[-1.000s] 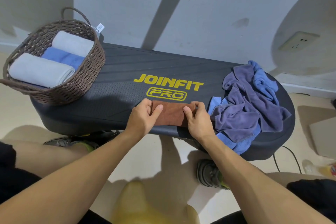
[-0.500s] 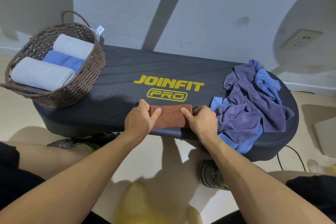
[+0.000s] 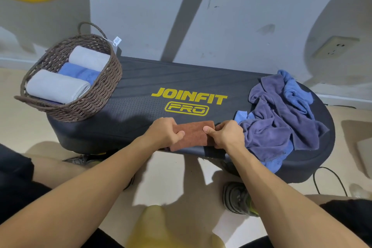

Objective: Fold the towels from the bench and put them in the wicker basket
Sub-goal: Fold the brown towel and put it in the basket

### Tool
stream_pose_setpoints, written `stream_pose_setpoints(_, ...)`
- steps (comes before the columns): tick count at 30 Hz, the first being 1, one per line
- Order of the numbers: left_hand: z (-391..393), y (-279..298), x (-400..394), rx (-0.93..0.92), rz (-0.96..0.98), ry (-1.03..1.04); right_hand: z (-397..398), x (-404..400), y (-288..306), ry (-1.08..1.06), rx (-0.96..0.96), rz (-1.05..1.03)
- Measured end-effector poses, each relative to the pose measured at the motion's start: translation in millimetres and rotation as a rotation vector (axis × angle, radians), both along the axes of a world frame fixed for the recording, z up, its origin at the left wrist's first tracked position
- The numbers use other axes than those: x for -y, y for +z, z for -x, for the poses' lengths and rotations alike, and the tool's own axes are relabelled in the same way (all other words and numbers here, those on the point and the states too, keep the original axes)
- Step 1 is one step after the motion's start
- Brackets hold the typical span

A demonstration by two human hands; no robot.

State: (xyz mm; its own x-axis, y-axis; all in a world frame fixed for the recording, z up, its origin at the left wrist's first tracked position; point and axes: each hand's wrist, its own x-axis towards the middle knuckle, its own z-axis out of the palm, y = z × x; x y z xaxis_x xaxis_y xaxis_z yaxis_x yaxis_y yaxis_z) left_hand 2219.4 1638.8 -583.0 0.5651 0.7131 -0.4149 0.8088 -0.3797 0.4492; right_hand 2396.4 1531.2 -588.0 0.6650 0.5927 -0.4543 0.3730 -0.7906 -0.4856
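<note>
Dark tabletop [image 3: 141, 94] before us: our left hand [image 3: 164, 132] and right hand [image 3: 226, 134] pinch folded brown towel [image 3: 194, 136], fingers [image 3: 208, 129] clamped on its ends.

We see a dark bench [image 3: 141, 94] with yellow JOINFIT PRO lettering [image 3: 189, 102]. Wicker basket [image 3: 96, 94] sits on its left end, brown folded towel [image 3: 194, 135] at near edge centre. Purple-and-blue towel heap [image 3: 281, 119] lies on the right end.
</note>
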Motion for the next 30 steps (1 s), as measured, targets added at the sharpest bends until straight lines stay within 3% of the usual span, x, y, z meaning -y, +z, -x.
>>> stream_pose_setpoints(5,1,7,-7,-0.084,0.097,-0.1,5,5,2,-0.022,0.001,-0.051)
stream_pose_setpoints(9,-5,7,-4,-0.179,0.065,-0.188,12,6,1,-0.064,-0.031,-0.113)
stream_pose_setpoints(13,-6,5,-2,-0.169,0.063,-0.208,13,6,2,-0.135,-0.194,-0.071)
stream_pose_setpoints(17,0,6,-4,-0.116,0.088,-0.225,7,-2,10,-0.26,-0.491,-0.049)
stream_pose_setpoints(22,11,5,-2,-0.038,0.122,-0.291,28,3,9,-0.097,-0.258,0.017)
stream_pose_setpoints(26,16,22,-14,-0.107,0.218,-0.389,30,-3,25,-0.067,-0.414,-0.16)
stream_pose_setpoints(30,21,76,-43,-0.123,0.294,-0.467,35,-15,60,0.184,-0.463,-0.306)
